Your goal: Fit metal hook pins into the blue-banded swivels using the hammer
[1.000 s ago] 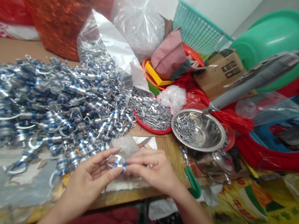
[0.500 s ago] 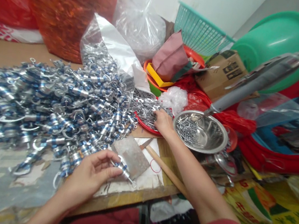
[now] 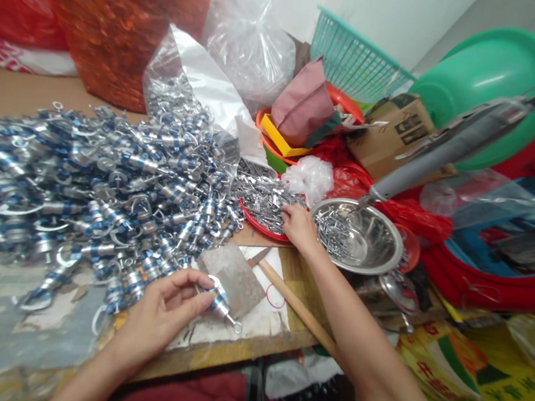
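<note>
My left hand [image 3: 167, 306] is closed in a pinch on a small silver-and-blue metal fitting [image 3: 220, 305] with a ring at its near end. The fitting is tilted over the near edge of a grey metal block [image 3: 233, 280]. My right hand [image 3: 300, 228] reaches to the right edge of a red tray [image 3: 264, 229] heaped with small flat metal pieces [image 3: 268, 197]. Its thumb and fingers are pinched together; what they hold, if anything, is too small to make out. A large pile of similar fittings [image 3: 137, 177] spreads over the table on the left.
Right of the tray stands a steel bowl [image 3: 371, 240] with thin metal pins [image 3: 335, 230]. A grey tool [image 3: 447, 145] slants down to its rim. A wooden stick [image 3: 297, 306] and a knife blade [image 3: 259, 256] lie beside the block. Behind are bags and a green basin [image 3: 488, 98].
My right hand has drawn back slightly from the small metal pieces to the tray's right edge. My left hand keeps the fitting in nearly the same place. The view has shifted a little.
</note>
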Available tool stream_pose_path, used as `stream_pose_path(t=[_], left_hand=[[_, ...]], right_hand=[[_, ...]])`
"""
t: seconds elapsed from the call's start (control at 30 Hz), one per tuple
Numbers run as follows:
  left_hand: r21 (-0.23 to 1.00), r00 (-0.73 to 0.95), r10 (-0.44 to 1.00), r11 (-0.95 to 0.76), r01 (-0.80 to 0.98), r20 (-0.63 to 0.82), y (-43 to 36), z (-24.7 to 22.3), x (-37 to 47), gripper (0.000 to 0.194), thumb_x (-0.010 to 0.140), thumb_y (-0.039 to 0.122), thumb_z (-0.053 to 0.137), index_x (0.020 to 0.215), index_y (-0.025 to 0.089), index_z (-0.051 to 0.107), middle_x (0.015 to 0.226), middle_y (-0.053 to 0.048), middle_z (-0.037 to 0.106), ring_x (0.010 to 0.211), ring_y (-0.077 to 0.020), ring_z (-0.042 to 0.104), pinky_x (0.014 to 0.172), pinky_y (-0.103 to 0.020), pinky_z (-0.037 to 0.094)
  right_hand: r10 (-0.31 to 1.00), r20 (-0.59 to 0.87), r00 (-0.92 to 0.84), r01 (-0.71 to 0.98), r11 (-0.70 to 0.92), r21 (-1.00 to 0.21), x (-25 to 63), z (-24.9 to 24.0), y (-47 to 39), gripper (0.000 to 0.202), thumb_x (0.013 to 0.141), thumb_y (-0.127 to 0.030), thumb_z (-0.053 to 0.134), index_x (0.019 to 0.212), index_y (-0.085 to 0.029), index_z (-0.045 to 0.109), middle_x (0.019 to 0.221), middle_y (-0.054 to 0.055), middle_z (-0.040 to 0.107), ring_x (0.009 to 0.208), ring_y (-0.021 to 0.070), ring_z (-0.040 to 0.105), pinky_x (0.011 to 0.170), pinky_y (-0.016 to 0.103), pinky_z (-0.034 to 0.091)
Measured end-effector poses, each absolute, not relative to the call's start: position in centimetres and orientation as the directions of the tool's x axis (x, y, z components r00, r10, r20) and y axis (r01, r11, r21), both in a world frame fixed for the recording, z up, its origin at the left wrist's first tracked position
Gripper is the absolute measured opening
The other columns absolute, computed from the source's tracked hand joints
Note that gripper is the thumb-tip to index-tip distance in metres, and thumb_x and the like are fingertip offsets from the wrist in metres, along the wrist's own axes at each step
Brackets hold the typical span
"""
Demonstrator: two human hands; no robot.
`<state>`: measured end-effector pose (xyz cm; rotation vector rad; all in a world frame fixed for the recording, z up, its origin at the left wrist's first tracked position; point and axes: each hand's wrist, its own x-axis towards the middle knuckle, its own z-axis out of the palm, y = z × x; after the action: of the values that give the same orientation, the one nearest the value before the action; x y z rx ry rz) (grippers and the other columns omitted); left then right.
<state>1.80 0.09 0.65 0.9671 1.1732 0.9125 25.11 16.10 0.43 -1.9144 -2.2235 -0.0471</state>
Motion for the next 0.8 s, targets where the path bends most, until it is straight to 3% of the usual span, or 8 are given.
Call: stream_pose_path(t=[0.1, 0.23, 0.4, 0.53, 0.6, 0.7, 0.8], left_hand=[[0.946, 0.131, 0.942, 0.318, -0.061, -0.308, 0.1, 0.7, 2.0, 0.02, 0.068, 0.031, 0.064, 0.079, 0.015, 0.059, 0.073, -0.003, 0.064, 0.068, -0.0159, 0.06, 0.066, -0.027, 0.049], [0.948, 0.116, 0.951, 0.298, -0.108, -0.286, 0.0, 0.7, 2.2, 0.018, 0.068, 0.029, 0.064, 0.078, 0.016, 0.056, 0.073, -0.001, 0.062, 0.068, -0.0149, 0.06, 0.066, -0.027, 0.05], [0.95, 0.035, 0.968, 0.252, -0.182, -0.25, 0.0, 0.4, 2.5, 0.023, 0.064, 0.024, 0.066, 0.078, 0.02, 0.049, 0.072, 0.002, 0.059, 0.072, -0.0143, 0.06, 0.067, -0.025, 0.05], [0.948, 0.036, 0.971, 0.237, -0.213, -0.234, 0.0, 0.0, 2.5, 0.028, 0.066, 0.023, 0.064, 0.085, 0.021, 0.044, 0.073, 0.003, 0.06, 0.075, -0.0142, 0.06, 0.069, -0.026, 0.049], [0.947, 0.036, 0.972, 0.235, -0.219, -0.232, -0.1, -0.1, 2.5, 0.028, 0.066, 0.022, 0.064, 0.086, 0.021, 0.043, 0.073, 0.003, 0.06, 0.076, -0.0144, 0.06, 0.07, -0.026, 0.049], [0.948, 0.036, 0.972, 0.233, -0.216, -0.23, 0.0, -0.2, 2.5, 0.027, 0.067, 0.021, 0.063, 0.085, 0.021, 0.044, 0.075, 0.002, 0.061, 0.078, -0.0138, 0.06, 0.071, -0.025, 0.049], [0.951, 0.041, 0.973, 0.232, -0.203, -0.228, 0.1, -0.2, 2.5, 0.026, 0.067, 0.02, 0.062, 0.085, 0.021, 0.044, 0.076, 0.003, 0.06, 0.079, -0.0131, 0.06, 0.072, -0.024, 0.048]], right_hand=[[0.98, 0.154, -0.122, 0.984, 0.14, -0.107, 24.5, 0.2, 16.6, 0.025, 0.08, -0.023, 0.052, 0.102, -0.02, 0.062, 0.098, 0.007, 0.061, 0.094, 0.0201, 0.055, 0.08, 0.027, 0.04], [0.986, 0.132, -0.1, 0.984, 0.117, -0.131, 23.8, 0.2, 17.2, 0.024, 0.077, -0.017, 0.054, 0.098, -0.02, 0.064, 0.094, 0.008, 0.062, 0.09, 0.0211, 0.057, 0.077, 0.029, 0.041], [0.981, 0.184, -0.068, 0.965, 0.111, -0.236, 24.4, 1.2, 17.1, 0.021, 0.081, -0.021, 0.05, 0.094, -0.02, 0.067, 0.096, 0.008, 0.062, 0.097, 0.0219, 0.054, 0.082, 0.031, 0.039], [0.976, 0.22, 0.003, 0.919, 0.084, -0.384, 24.8, 2.2, 16.2, 0.031, 0.08, -0.016, 0.048, 0.109, -0.017, 0.059, 0.104, 0.009, 0.061, 0.099, 0.0214, 0.054, 0.085, 0.033, 0.039], [0.981, 0.194, 0.02, 0.877, 0.076, -0.475, 24.1, 2.6, 14.8, 0.033, 0.082, -0.015, 0.043, 0.113, -0.013, 0.056, 0.1, 0.011, 0.063, 0.088, 0.0192, 0.059, 0.078, 0.032, 0.044], [0.995, 0.093, -0.039, 0.794, 0.088, -0.602, 22.0, 3.1, 11.0, 0.029, 0.084, -0.018, 0.039, 0.101, -0.011, 0.061, 0.074, 0.005, 0.066, 0.063, 0.0132, 0.062, 0.06, 0.025, 0.049], [0.984, -0.019, -0.177, 0.601, 0.093, -0.794, 19.9, 3.5, 6.3, 0.018, 0.08, -0.02, 0.048, 0.089, -0.014, 0.063, 0.065, 0.0, 0.064, 0.056, 0.0105, 0.06, 0.054, 0.021, 0.048]])
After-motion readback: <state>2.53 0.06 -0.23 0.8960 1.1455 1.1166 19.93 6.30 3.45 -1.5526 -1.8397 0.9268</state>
